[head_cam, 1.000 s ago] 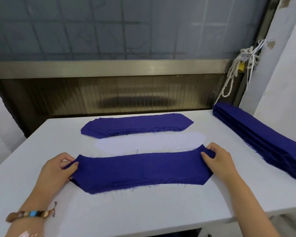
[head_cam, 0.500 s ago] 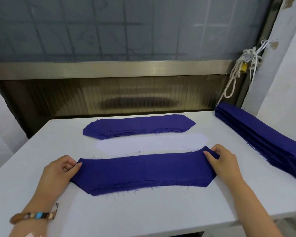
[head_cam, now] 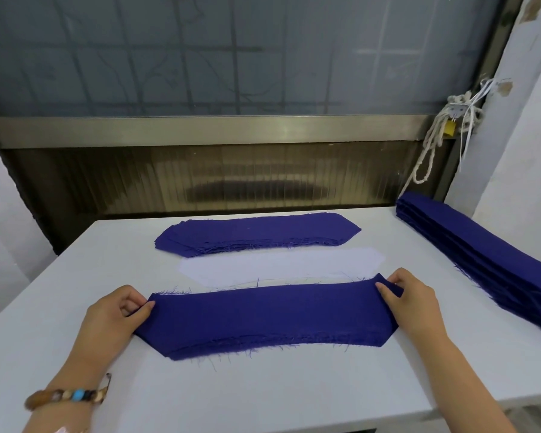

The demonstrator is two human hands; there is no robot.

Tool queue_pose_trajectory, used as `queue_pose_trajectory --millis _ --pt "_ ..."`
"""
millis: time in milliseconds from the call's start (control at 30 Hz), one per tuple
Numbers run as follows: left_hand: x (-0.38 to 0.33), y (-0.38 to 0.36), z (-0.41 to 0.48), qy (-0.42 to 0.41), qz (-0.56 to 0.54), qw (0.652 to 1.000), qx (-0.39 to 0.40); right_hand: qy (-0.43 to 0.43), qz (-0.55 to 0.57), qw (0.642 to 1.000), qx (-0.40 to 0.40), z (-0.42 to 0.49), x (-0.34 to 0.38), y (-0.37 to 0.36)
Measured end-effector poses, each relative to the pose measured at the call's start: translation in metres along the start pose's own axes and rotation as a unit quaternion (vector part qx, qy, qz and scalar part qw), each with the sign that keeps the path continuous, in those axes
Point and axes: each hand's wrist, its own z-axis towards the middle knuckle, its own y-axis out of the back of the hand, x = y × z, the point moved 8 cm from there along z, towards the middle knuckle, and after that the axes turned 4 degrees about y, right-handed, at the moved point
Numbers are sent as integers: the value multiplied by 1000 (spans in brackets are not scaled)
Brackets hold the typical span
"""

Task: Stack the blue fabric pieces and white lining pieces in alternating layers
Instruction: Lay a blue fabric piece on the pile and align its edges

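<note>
A long blue fabric piece [head_cam: 269,317] with frayed edges lies across the near part of the white table [head_cam: 263,398]. My left hand [head_cam: 113,320] pinches its left end between thumb and fingers. My right hand [head_cam: 409,301] pinches its right end the same way. Just behind it lies a white lining piece [head_cam: 281,265], flat on the table. Farther back sits a low stack of blue fabric pieces [head_cam: 256,234].
A tall pile of longer blue fabric [head_cam: 487,264] runs along the table's right edge. A window sill and glass stand behind the table. A bundle of white rope [head_cam: 441,132] hangs at the right corner. White walls flank both sides.
Both hands still hold the ends of the near blue piece. The piece has shifted slightly away from me, and its ends look pulled a bit tauter.
</note>
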Motion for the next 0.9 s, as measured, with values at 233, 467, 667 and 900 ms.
queue_pose_trajectory --millis 233,467,667,900 --pt "1 0 -1 -6 -22 1000 12 -10 36 999 -15 1 -2 2" --pt "-1 0 -1 -7 17 1000 13 -3 7 1000 -14 1 -1 2" --pt "0 -1 -2 -4 26 1000 15 3 -8 999 -37 1 1 5" --pt "0 0 -1 -7 42 999 15 -9 8 998 -56 -1 -2 7"
